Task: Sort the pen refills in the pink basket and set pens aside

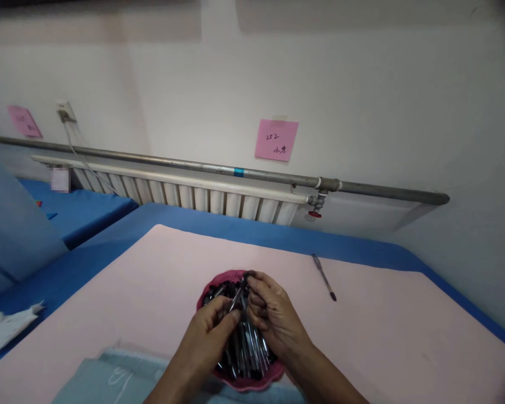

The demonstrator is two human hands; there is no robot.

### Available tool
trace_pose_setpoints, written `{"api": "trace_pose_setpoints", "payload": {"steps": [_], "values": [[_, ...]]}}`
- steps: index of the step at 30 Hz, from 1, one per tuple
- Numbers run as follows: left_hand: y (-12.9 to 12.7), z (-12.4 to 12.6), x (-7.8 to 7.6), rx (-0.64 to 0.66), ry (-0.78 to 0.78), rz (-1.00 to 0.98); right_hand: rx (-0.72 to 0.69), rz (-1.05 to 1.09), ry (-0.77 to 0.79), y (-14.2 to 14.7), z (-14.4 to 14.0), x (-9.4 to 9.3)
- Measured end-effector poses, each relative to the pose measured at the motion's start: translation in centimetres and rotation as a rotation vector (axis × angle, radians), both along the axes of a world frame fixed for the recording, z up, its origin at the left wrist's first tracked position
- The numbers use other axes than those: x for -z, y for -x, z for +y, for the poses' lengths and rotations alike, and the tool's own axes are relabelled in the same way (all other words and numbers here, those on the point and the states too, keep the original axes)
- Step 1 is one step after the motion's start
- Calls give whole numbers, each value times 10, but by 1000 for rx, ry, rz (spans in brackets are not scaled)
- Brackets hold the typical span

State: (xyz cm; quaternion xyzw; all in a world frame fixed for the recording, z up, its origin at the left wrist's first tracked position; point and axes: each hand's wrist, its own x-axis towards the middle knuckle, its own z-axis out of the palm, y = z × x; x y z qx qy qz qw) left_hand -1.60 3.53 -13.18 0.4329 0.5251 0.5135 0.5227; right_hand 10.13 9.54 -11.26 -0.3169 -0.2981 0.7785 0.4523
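Observation:
Between my two hands, above a dark pink bowl [246, 386], is a clear pen [237, 298] with a dark end. My left hand [210, 331] pinches its lower part between thumb and fingers. At the upper dark end, my right hand [273, 311] closes its thumb and fingertips, the other fingers curled in. Many clear pens with black ends [248, 345] fill the bowl beneath, partly hidden by my hands. Another pen [325, 278] lies alone on the pink sheet, off to the right of the bowl.
A pink sheet [382, 325] covers most of the blue table [345, 244]. Folded blue-grey cloth [105, 379] lies at the near edge. White crumpled paper [10, 325] sits far left. Behind the table run a radiator [202, 196] and a metal pipe [177, 165] with a red-handled valve [315, 214].

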Motion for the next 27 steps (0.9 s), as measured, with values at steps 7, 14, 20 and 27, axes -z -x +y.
{"api": "trace_pose_setpoints", "payload": {"steps": [7, 14, 20, 27], "values": [[-1, 1, -1, 69, 19, -253, -54, -58, 0, 2, -4, 2], [-4, 1, 0, 41, 23, -268, -77, -151, -17, 3, -6, 5], [-5, 0, 1, 19, 49, -238, -68, -177, -30, 3, -7, 4], [-3, -2, 5, -23, 70, -161, -74, -171, -38, 5, -10, 4]]}}
